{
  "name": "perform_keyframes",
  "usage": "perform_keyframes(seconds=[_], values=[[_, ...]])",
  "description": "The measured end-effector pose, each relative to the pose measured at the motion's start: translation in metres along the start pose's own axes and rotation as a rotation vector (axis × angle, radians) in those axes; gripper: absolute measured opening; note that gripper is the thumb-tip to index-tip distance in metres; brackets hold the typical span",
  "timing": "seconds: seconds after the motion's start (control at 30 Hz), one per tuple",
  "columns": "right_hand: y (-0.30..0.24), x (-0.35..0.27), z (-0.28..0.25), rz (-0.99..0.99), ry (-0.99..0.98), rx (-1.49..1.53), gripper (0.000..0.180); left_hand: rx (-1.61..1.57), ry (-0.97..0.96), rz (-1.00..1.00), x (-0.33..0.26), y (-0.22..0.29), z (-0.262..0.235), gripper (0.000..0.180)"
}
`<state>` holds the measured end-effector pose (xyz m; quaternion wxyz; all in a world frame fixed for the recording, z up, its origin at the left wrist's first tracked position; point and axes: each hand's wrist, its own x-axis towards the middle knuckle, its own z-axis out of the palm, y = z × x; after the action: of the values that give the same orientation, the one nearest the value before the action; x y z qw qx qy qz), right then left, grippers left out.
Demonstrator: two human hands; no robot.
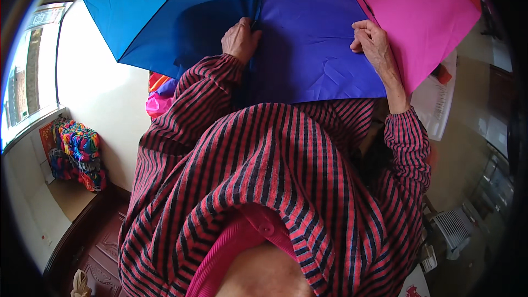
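Observation:
A multicoloured umbrella (313,16) is spread open across my lap and the area in front of me, with light blue, dark blue, purple and pink panels. My left hand (240,40) is closed round the dark rib (257,0) between the dark blue and purple panels. Over the purple panel, beside the seam with the pink one, is my right hand (371,44). Its fingers are curled in, and whatever they may pinch is hidden. The purple cloth is creased near its lower edge.
Folded bright cloth (159,103) shows behind my left sleeve. A bundle of colourful yarn-like tassels (80,148) sits at the left, by the window (33,71). At the right are a pale plastic sheet (437,102) and a slatted white object (454,225).

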<state>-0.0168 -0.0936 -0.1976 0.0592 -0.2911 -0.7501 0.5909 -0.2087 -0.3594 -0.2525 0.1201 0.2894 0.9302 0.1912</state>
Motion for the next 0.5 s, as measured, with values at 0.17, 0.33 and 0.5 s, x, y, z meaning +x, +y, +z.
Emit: perform_keyframes(seconds=[0.17, 0.33, 0.5], values=[[-0.011, 0.0, -0.003, 0.029, -0.045, -0.073, 0.022, 0.035, -0.063, -0.082, 0.013, 0.008, -0.001, 0.04], [-0.053, 0.017, -0.031, -0.328, 0.139, -0.347, 0.025, 0.146, 0.006, 0.084, 0.014, 0.006, 0.013, 0.033], [-0.117, 0.018, -0.023, -0.661, 0.583, -0.168, 0.019, 0.166, 0.042, 0.066, 0.012, 0.018, 0.014, 0.03]])
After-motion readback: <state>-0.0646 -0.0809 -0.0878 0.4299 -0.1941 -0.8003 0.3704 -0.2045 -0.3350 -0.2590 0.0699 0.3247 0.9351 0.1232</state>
